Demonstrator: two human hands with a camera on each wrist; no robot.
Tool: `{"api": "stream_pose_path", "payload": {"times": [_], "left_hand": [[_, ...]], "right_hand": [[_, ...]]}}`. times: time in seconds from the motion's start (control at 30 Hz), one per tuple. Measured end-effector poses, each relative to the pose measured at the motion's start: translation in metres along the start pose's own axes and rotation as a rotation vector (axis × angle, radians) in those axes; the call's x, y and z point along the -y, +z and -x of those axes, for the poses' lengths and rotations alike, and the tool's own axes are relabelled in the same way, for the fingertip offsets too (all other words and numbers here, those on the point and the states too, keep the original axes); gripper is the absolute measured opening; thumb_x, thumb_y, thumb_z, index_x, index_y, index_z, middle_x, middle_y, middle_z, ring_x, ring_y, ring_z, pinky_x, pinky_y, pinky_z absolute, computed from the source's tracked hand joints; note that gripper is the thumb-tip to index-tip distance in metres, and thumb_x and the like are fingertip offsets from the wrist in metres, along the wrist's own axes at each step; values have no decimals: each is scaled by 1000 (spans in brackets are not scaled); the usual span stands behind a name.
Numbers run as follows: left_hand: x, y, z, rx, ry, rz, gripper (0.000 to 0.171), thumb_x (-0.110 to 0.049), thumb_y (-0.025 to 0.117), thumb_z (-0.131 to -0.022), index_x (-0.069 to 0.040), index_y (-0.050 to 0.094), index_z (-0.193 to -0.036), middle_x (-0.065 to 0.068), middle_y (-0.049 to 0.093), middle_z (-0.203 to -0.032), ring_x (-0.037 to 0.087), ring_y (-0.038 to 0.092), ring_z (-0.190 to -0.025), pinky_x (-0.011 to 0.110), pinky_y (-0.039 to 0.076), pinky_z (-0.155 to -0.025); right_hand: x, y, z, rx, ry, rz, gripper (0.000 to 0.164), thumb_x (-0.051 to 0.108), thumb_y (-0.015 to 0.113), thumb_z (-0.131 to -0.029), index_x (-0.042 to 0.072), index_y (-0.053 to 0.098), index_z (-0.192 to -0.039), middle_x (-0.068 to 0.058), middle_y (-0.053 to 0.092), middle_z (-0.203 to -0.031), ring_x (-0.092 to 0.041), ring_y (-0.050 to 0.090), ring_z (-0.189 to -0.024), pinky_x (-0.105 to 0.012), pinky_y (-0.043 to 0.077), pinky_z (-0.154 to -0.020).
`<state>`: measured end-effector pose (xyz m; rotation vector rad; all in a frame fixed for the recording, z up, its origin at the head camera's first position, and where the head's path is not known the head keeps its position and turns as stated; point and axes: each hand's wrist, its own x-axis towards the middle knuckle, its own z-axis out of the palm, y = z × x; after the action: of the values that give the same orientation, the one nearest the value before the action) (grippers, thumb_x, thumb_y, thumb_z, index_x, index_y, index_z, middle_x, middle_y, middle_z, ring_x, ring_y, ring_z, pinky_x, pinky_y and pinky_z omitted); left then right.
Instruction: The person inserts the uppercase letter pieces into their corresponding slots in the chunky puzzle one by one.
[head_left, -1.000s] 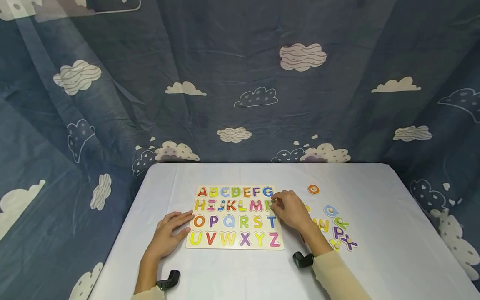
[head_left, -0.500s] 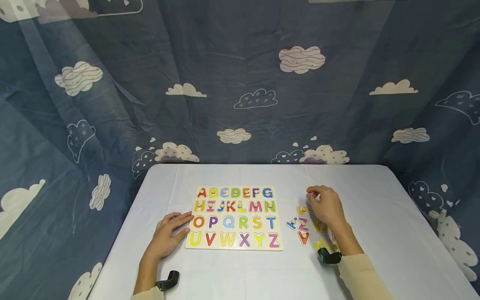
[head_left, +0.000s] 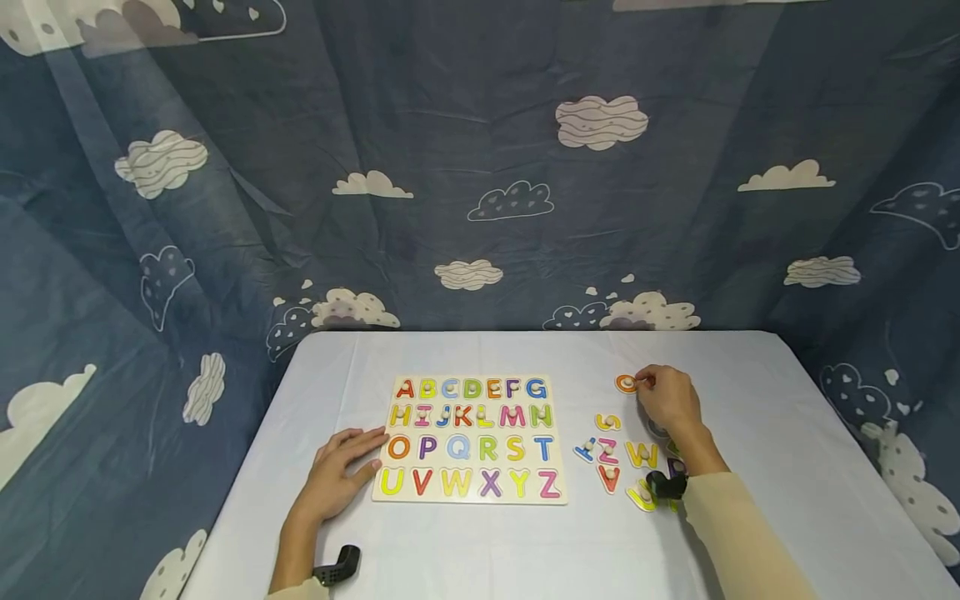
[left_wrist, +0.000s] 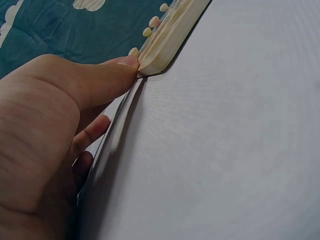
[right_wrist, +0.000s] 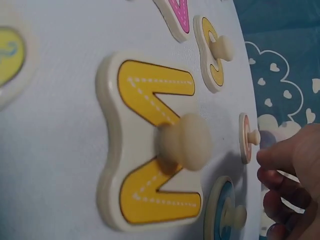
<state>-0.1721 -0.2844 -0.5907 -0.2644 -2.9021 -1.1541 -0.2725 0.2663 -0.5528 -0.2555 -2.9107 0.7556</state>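
Note:
A wooden alphabet puzzle board (head_left: 480, 500) lies on the white table. Knobbed letters fill its upper two rows; its lower two rows show coloured letters without knobs. My left hand (head_left: 341, 471) rests at the board's left edge, fingers extended, and in the left wrist view its thumb (left_wrist: 112, 75) touches a corner. My right hand (head_left: 671, 404) is at the orange letter O piece (head_left: 620, 383), lying flat beyond the other loose letters. In the right wrist view the right fingertips (right_wrist: 272, 155) are just beside the O's knob (right_wrist: 254, 137), without a visible grip on it.
Between board and right arm lie loose knobbed letters: a yellow S (head_left: 607, 422), blue T (head_left: 584, 450), pink Z (head_left: 608, 452), red V (head_left: 609, 479), yellow W (head_left: 642, 455) and yellow U (head_left: 640, 497). The right forearm partly hides several more. A cloud-patterned curtain (head_left: 420, 233) hangs behind.
My right hand has left the N at the board's right side, where that letter now sits, and moved right to the orange O. The left hand stays at the board's edge.

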Motion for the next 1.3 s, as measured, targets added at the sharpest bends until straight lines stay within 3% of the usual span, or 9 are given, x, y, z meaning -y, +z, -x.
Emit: {"api": "stream_pose_path", "payload": {"times": [0.17,0.3,0.53,0.8,1.07,1.3], "left_hand": [[0,1,-1,15,-17,0,44,-25,73,-96,-31,66,-139,-15,56,-151,23,37,-146,58,19,-118],[0,1,-1,12,-23,-9,45,-26,73,-96,-32,66,-139,-15,56,-151,23,37,-146,58,20,-118],[-1,2,2,-19,12,-5,44,-27,74,-95,-29,67,-139,-9,59,-150,25,39,-143,59,21,-115],[0,-1,1,-5,-8,-6,44,-29,73,-96,-32,66,-139,-14,57,-151,24,38,-144,60,22,-116],[1,-3,-1,11,-17,-2,45,-29,74,-96,-32,65,-140,-14,57,-151,25,37,-146,58,21,-116],[1,-1,0,14,-25,4,46,-29,74,-96,-33,65,-140,-15,56,-151,25,36,-146,60,21,-116]], "right_hand": [[-2,2,-3,43,-59,-6,23,0,61,-97,3,74,-116,-22,64,-115,-44,61,-109,-60,51,-96],[-4,3,-4,61,-112,-6,26,-1,62,-97,3,74,-119,-24,65,-120,-47,59,-118,-63,47,-102],[-5,3,-5,77,-154,8,24,5,66,-98,3,75,-120,-23,69,-119,-46,60,-116,-62,47,-101],[-4,5,-3,69,-117,33,25,17,71,-98,0,74,-116,-18,70,-103,-32,55,-94,-52,50,-86],[-2,6,-4,59,-114,18,25,19,73,-97,0,75,-113,-15,67,-95,-30,53,-90,-48,48,-82],[-5,7,-4,86,-106,-31,27,17,70,-98,-1,71,-118,-17,68,-101,-31,55,-93,-50,49,-85]]}}
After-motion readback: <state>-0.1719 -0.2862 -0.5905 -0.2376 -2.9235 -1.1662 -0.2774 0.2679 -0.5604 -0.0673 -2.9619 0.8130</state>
